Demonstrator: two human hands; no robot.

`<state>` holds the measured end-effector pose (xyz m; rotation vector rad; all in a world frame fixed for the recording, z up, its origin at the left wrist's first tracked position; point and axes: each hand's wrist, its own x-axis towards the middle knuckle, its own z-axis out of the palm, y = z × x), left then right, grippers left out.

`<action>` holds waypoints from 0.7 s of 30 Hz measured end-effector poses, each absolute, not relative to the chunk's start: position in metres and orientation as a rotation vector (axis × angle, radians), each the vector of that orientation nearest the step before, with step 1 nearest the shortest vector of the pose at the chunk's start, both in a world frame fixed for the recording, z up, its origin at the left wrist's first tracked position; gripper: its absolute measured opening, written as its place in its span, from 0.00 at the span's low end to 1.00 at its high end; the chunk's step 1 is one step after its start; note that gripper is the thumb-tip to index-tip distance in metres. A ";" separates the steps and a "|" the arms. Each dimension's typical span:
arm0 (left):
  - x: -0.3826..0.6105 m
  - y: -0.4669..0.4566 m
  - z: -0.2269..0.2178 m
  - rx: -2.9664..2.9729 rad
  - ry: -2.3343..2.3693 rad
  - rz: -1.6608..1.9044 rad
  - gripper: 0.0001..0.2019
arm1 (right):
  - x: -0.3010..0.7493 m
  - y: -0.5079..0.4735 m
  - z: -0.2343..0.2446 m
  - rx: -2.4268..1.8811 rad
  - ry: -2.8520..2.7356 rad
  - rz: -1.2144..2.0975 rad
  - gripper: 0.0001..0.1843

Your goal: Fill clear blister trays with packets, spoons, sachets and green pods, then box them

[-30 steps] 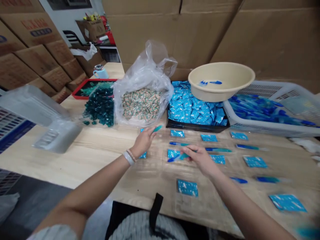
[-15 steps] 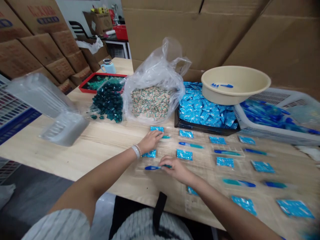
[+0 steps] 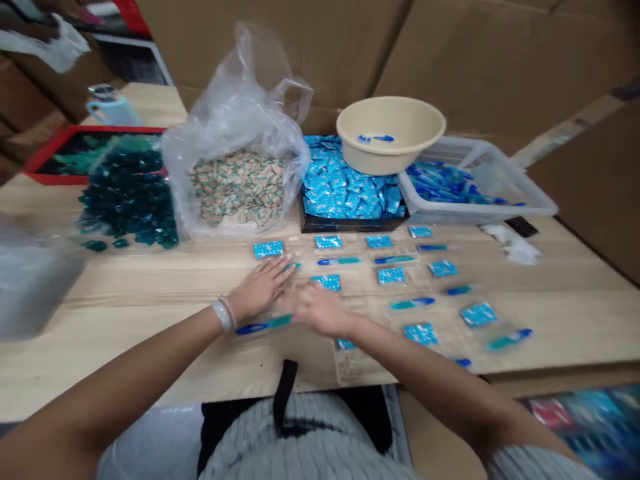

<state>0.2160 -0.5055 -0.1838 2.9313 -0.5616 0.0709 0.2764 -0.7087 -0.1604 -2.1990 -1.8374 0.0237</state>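
Observation:
My left hand (image 3: 263,287) lies over the table with its fingers stretched out, beside a small blue printed packet (image 3: 269,249) and the tip of a teal stick. Close to its fingers is my right hand (image 3: 320,308), smeared by motion, its fingertips unclear. Just below both hands lies a blue-and-teal pen-shaped item (image 3: 264,325); I cannot tell whether my right hand touches its teal end. Clear plastic trays, each with a blue packet (image 3: 391,275) and a similar pen-shaped item (image 3: 413,303), spread in rows to the right.
Along the back stand a red tray (image 3: 40,157), dark teal pieces (image 3: 133,200), a clear bag (image 3: 240,87) of small beige packets, a black tray (image 3: 353,223) of blue packets, a cream basin (image 3: 390,157) and a white basket (image 3: 480,213) of blue items. Blurred clear plastic (image 3: 30,280) stands left.
The view has turned right, so the table things appear further left. My right hand, pinching the pen-shaped item before, is now blurred and closer to my left hand, whose fingers have spread.

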 end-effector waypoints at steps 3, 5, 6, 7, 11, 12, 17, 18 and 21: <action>0.217 -0.507 -0.186 2.965 -0.488 0.095 0.23 | 0.286 -0.776 -0.141 -2.491 -1.322 -0.146 0.21; 0.221 -0.506 -0.187 2.968 -0.498 0.088 0.26 | 0.271 -0.819 -0.141 -2.488 -1.468 -0.105 0.25; 0.224 -0.505 -0.187 2.964 -0.527 0.073 0.27 | 0.259 -0.835 -0.146 -2.474 -1.602 -0.027 0.28; 0.228 -0.505 -0.185 2.958 -0.560 0.055 0.27 | 0.245 -0.845 -0.154 -2.460 -1.723 0.049 0.32; 0.236 -0.520 -0.170 2.924 -0.599 0.028 0.29 | 0.206 -0.843 -0.182 -2.573 -1.742 0.073 0.38; 0.234 -0.529 -0.166 2.898 -0.618 0.003 0.30 | 0.208 -0.839 -0.182 -2.569 -1.736 0.039 0.39; 0.204 -0.591 -0.158 2.650 -0.816 -0.319 0.39 | 0.323 -0.852 -0.135 -2.602 -1.291 -0.490 0.28; 0.199 -0.601 -0.159 2.616 -0.805 -0.378 0.42 | 0.366 -0.860 -0.122 -2.670 -1.060 -0.590 0.25; 0.190 -0.620 -0.161 2.567 -0.712 -0.522 0.47 | 0.506 -0.884 -0.097 -2.836 -0.614 -0.553 0.24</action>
